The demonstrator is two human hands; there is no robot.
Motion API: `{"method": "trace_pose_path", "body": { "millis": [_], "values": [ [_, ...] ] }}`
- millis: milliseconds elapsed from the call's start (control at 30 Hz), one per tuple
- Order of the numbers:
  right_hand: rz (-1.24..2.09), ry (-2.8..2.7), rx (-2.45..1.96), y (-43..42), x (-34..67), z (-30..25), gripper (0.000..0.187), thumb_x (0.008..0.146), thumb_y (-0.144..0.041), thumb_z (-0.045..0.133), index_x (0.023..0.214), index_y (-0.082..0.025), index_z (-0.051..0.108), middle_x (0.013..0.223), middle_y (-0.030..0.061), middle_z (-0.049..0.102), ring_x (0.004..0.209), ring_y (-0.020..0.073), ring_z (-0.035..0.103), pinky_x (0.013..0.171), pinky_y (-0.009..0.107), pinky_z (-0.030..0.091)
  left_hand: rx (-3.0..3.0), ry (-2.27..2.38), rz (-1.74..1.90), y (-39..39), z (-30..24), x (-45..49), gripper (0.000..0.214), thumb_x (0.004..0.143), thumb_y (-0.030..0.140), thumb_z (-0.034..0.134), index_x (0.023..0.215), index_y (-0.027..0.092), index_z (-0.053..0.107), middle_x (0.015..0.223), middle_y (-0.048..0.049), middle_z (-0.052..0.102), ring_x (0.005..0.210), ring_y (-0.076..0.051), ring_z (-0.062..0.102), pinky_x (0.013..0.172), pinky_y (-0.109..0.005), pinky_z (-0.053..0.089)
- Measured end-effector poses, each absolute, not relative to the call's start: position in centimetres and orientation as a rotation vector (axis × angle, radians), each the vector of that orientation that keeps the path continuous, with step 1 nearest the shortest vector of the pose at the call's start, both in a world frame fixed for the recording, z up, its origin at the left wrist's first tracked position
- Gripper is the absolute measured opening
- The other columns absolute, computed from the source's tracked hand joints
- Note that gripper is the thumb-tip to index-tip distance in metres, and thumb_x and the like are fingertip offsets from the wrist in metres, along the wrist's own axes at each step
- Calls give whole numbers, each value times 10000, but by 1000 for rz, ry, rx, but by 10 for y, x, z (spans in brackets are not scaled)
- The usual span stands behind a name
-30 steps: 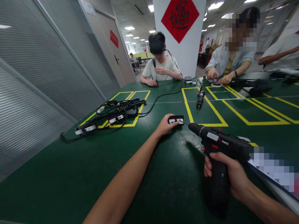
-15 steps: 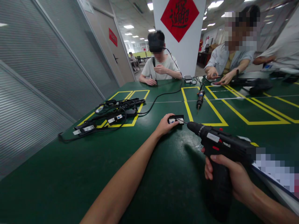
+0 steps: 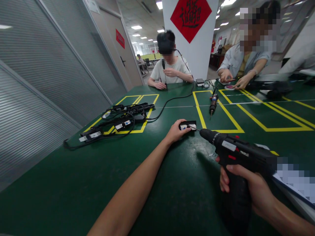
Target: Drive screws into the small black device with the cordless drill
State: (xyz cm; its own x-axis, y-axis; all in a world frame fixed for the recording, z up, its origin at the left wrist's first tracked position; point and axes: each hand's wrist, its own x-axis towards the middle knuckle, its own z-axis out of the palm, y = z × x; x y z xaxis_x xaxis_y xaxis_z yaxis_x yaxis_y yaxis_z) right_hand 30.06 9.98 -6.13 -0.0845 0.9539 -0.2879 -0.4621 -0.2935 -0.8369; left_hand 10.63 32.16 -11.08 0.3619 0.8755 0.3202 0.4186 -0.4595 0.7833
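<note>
My left hand (image 3: 176, 131) reaches out over the green table (image 3: 73, 183) and grips a small black box-shaped part with a white label (image 3: 188, 125), holding it down. My right hand (image 3: 248, 188) is wrapped round the handle of a black cordless drill (image 3: 233, 154) with red marks. The drill's thin bit points at the right end of the small part and touches or nearly touches it.
A heap of black parts and cables (image 3: 118, 122) lies at the left inside yellow floor-tape boxes. A black electric screwdriver (image 3: 213, 104) lies further back. Three other people sit at the far side, one person (image 3: 169, 65) holding a tool, another (image 3: 246, 59) touching something red.
Hands, drill and part keep the same hold; the whole view has shifted slightly right and down as my head moved. The people opposite have moved their arms a little.
</note>
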Motion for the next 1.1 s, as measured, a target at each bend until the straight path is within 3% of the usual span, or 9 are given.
{"method": "trace_pose_path", "body": {
  "millis": [233, 1100],
  "values": [
    [1617, -714, -1040, 99, 300, -62, 209, 840, -247, 494, 873, -110, 648, 576, 22, 572, 493, 185, 536, 568, 370, 413, 2042, 1097, 981, 321, -110, 107, 511, 705, 420, 635, 1135, 165, 529, 1108, -81, 571, 948, -186, 554, 845, -305, 439],
    [1647, -671, -999, 104, 301, -66, 203, 853, -249, 479, 962, -132, 603, 583, 6, 561, 494, 166, 519, 560, 350, 412, 2026, 1107, 979, 323, -111, 107, 515, 690, 426, 645, 1124, 171, 535, 1089, -75, 574, 931, -184, 555, 807, -297, 447]
  ]
}}
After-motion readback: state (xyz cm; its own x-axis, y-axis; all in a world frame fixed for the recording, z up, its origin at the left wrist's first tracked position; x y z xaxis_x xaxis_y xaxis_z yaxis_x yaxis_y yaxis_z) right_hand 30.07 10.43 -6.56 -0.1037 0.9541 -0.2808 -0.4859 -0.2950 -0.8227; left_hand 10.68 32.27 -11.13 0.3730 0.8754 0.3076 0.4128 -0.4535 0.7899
